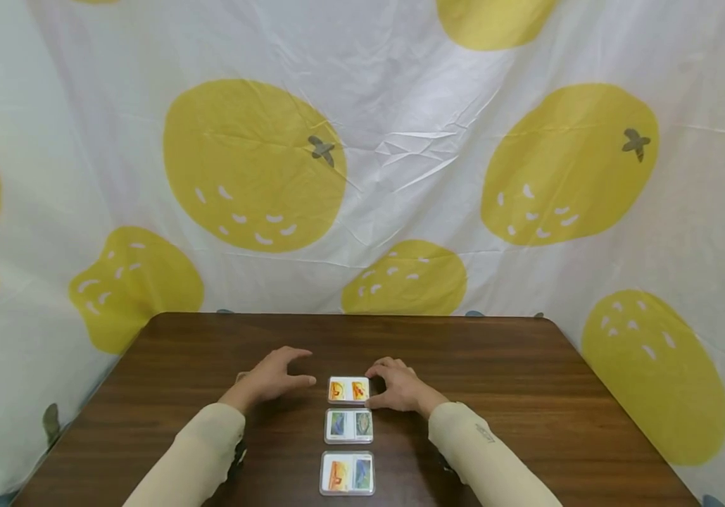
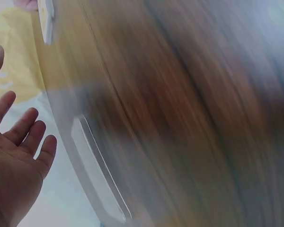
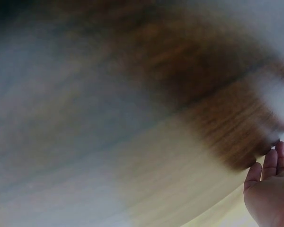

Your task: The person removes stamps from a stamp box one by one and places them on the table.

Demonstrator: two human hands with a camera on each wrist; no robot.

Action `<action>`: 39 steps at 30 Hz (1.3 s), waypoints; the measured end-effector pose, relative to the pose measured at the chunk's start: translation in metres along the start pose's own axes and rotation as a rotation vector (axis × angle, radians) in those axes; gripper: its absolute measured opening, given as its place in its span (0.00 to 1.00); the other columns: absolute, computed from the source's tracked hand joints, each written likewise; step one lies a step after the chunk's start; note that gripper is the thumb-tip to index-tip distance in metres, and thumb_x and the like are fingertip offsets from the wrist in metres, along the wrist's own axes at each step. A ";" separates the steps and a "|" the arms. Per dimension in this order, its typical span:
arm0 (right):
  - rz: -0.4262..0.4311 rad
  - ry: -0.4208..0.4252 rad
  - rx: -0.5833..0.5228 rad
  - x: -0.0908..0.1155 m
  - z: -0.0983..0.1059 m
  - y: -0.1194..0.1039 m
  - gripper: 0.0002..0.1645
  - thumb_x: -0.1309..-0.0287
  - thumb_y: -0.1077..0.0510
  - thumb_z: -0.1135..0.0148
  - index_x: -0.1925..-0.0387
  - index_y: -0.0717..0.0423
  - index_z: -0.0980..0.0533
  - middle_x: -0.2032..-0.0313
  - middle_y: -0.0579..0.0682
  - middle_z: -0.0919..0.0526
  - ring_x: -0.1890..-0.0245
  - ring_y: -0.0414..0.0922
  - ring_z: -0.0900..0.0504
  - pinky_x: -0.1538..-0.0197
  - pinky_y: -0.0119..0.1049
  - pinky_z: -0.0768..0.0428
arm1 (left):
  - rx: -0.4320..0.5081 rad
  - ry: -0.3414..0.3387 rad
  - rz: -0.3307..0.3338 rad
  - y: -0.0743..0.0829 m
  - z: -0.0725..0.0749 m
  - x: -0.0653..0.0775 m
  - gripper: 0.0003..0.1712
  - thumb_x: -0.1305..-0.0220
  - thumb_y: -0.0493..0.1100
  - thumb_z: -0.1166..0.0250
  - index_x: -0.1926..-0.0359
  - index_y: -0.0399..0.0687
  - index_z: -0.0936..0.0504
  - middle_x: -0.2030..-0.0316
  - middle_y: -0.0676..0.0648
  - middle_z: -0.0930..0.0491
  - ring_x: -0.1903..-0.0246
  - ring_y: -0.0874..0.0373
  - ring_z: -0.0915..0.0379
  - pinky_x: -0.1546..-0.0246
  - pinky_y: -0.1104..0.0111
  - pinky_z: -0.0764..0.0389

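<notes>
Three clear cases with picture cards inside lie in a column on the table. The far case (image 1: 348, 389) shows two orange pictures, the middle case (image 1: 349, 426) a blue-green and a greenish one, the near case (image 1: 347, 473) an orange and a blue one. My left hand (image 1: 276, 377) hovers left of the far case, fingers and thumb spread, holding nothing; in the left wrist view its palm and loose fingers (image 2: 23, 142) show. My right hand (image 1: 398, 385) is at the far case's right end, fingertips by the upper corner and thumb by the lower one.
The dark brown wooden table (image 1: 495, 422) has rounded far corners. Behind it hangs a white cloth (image 1: 400, 176) printed with yellow fruit. In the left wrist view a thin, flat, pale-edged thing (image 2: 102, 170) lies on the table beside the left hand.
</notes>
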State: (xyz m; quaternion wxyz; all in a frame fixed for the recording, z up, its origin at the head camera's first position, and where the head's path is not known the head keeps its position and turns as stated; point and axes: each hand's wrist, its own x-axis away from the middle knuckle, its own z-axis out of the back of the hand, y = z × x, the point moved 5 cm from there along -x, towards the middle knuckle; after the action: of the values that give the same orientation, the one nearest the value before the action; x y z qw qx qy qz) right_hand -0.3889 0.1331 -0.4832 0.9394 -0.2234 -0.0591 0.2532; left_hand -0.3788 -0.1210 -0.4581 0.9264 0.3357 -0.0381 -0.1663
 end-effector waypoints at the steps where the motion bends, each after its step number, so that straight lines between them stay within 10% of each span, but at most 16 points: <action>1: -0.001 0.001 0.000 0.000 0.000 0.000 0.30 0.49 0.46 0.26 0.45 0.51 0.22 0.39 0.55 0.30 0.36 0.57 0.35 0.37 0.59 0.40 | 0.014 0.006 -0.009 0.003 -0.002 -0.002 0.35 0.39 0.54 0.30 0.35 0.45 0.26 0.36 0.38 0.30 0.35 0.39 0.37 0.38 0.41 0.38; 12: -0.024 -0.001 0.010 -0.001 0.000 0.004 0.30 0.50 0.45 0.26 0.46 0.51 0.22 0.39 0.54 0.30 0.36 0.56 0.36 0.37 0.57 0.39 | 0.138 0.035 -0.018 0.014 -0.027 -0.010 0.27 0.39 0.49 0.29 0.42 0.43 0.20 0.43 0.40 0.24 0.41 0.40 0.30 0.41 0.46 0.32; 39: -0.012 0.004 0.018 -0.003 -0.002 0.004 0.30 0.50 0.44 0.26 0.46 0.48 0.22 0.40 0.53 0.29 0.37 0.55 0.35 0.37 0.56 0.38 | 0.083 0.033 -0.032 0.018 -0.042 -0.026 0.21 0.44 0.44 0.25 0.52 0.40 0.16 0.55 0.45 0.19 0.51 0.47 0.25 0.45 0.51 0.28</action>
State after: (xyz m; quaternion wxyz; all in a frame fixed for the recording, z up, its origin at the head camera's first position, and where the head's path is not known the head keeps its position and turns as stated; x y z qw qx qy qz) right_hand -0.3927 0.1340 -0.4866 0.9430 -0.2152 -0.0566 0.2474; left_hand -0.3908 -0.0740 -0.4784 0.9093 0.3773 -0.0246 -0.1737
